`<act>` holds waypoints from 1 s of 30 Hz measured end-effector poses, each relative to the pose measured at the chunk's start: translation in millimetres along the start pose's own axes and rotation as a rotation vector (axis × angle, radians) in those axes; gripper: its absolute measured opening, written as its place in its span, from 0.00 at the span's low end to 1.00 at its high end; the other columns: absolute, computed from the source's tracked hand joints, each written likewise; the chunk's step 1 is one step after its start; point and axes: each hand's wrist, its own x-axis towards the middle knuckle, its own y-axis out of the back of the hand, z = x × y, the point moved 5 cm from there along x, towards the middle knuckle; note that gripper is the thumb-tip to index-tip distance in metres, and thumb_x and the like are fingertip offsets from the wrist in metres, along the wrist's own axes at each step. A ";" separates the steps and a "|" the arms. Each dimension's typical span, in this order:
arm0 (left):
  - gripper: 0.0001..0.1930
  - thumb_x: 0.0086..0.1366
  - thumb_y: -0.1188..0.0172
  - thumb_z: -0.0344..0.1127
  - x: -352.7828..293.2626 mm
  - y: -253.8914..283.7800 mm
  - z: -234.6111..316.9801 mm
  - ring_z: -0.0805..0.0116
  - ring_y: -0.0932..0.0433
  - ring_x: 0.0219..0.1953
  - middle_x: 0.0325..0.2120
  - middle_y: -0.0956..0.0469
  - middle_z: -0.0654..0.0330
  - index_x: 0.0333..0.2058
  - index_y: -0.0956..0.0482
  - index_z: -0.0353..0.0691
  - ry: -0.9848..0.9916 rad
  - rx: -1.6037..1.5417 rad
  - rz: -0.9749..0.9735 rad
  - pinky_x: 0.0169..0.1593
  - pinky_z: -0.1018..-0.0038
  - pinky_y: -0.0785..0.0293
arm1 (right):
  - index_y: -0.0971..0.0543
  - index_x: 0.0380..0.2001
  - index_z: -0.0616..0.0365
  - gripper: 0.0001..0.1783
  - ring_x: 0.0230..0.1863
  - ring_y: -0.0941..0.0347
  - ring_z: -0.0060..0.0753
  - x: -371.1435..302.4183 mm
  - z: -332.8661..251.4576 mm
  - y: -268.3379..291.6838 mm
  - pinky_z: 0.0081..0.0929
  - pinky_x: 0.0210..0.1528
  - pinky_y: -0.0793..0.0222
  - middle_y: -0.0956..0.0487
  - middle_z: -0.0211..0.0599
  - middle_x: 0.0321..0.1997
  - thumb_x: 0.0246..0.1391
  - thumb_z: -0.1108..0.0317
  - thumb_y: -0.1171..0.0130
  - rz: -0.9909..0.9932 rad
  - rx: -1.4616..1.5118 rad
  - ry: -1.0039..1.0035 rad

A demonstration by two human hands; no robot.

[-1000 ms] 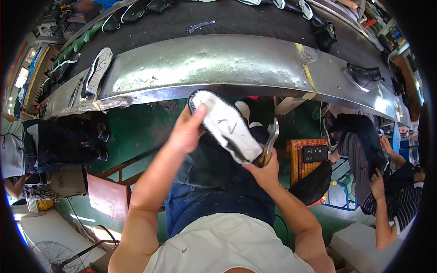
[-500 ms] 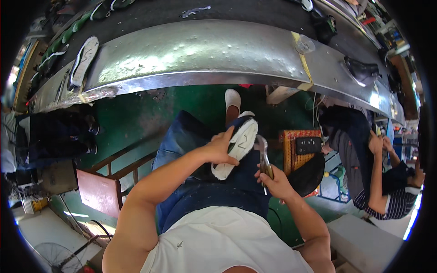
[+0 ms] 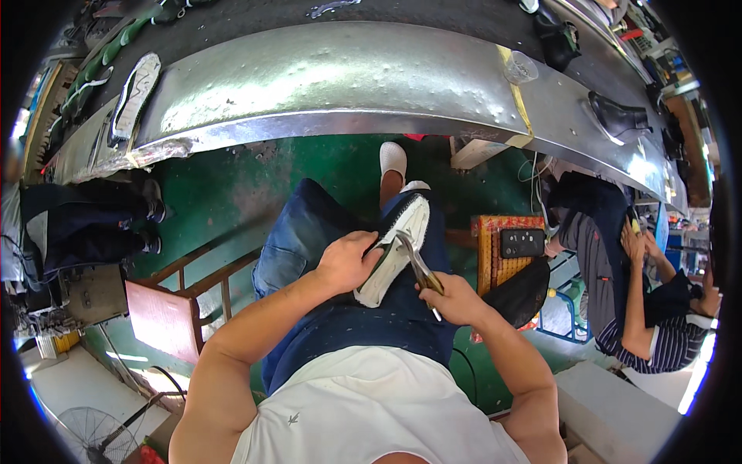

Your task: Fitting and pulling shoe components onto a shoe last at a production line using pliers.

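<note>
Your L hand [image 3: 345,261], part-curled, holds the shoe [image 3: 392,260] by its edge, sole-up, your side of the bench [image 3: 332,85] — R hand [image 3: 460,300] closed round pincers [image 3: 420,272] w/ tips over shoe, same side

The dented metal ledge of the workbench [image 3: 332,81] carries an upturned shoe with a white underside [image 3: 137,93] at ten o'clock, a clear plastic cup [image 3: 522,69] between one and two, and a black ankle boot [image 3: 623,117] at two.

Bare left hand [image 3: 346,261] near curled, bare right hand [image 3: 452,300]
</note>
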 end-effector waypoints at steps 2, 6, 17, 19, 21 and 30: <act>0.15 0.65 0.38 0.38 -13.7 2.4 4.8 0.47 0.17 0.35 0.37 0.19 0.54 0.48 0.17 0.40 -0.111 0.031 0.142 0.43 0.58 0.19 | 0.24 0.46 0.64 0.16 0.35 0.21 0.48 -7.8 -8.8 7.8 0.38 0.43 0.26 0.19 0.48 0.32 0.60 0.64 0.40 -0.020 -0.136 0.065; 0.08 0.62 0.35 0.35 -19.4 4.2 10.3 0.51 0.18 0.31 0.30 0.21 0.56 0.39 0.15 0.40 -0.080 0.003 0.129 0.36 0.60 0.20 | 0.26 0.48 0.65 0.18 0.44 0.24 0.67 -7.9 -27.7 12.1 0.50 0.48 0.29 0.20 0.60 0.37 0.59 0.65 0.40 -0.012 -0.298 0.195; 0.03 0.59 0.33 0.30 -21.8 7.5 18.5 0.54 0.21 0.24 0.24 0.22 0.56 0.28 0.15 0.38 -0.160 -0.048 0.293 0.28 0.63 0.24 | 0.23 0.38 0.65 0.14 0.36 0.20 0.53 16.6 -66.5 51.5 0.43 0.40 0.26 0.19 0.52 0.31 0.60 0.62 0.40 -0.389 -0.640 -0.039; 0.03 0.60 0.33 0.30 -23.3 6.9 23.2 0.54 0.22 0.23 0.23 0.23 0.57 0.28 0.16 0.38 -0.205 -0.040 0.311 0.27 0.62 0.24 | 0.23 0.38 0.65 0.15 0.35 0.20 0.48 26.2 -72.2 49.8 0.42 0.39 0.25 0.19 0.51 0.31 0.60 0.62 0.40 -0.470 -0.582 -0.144; 0.04 0.60 0.33 0.30 -24.0 9.5 22.1 0.54 0.22 0.22 0.22 0.23 0.57 0.27 0.16 0.37 -0.253 -0.029 0.324 0.27 0.62 0.25 | 0.22 0.38 0.66 0.15 0.34 0.20 0.44 29.0 -80.2 48.4 0.41 0.37 0.25 0.20 0.50 0.31 0.61 0.61 0.40 -0.547 -0.518 -0.247; 0.34 0.78 0.61 0.52 6.5 -57.0 -54.6 0.41 0.41 0.70 0.65 0.36 0.37 0.71 0.45 0.31 0.090 -0.426 -0.202 0.73 0.56 0.51 | 0.23 0.38 0.70 0.21 0.38 0.18 0.55 49.7 -73.2 57.4 0.47 0.43 0.23 0.19 0.58 0.33 0.62 0.58 0.38 -0.597 -0.831 -0.129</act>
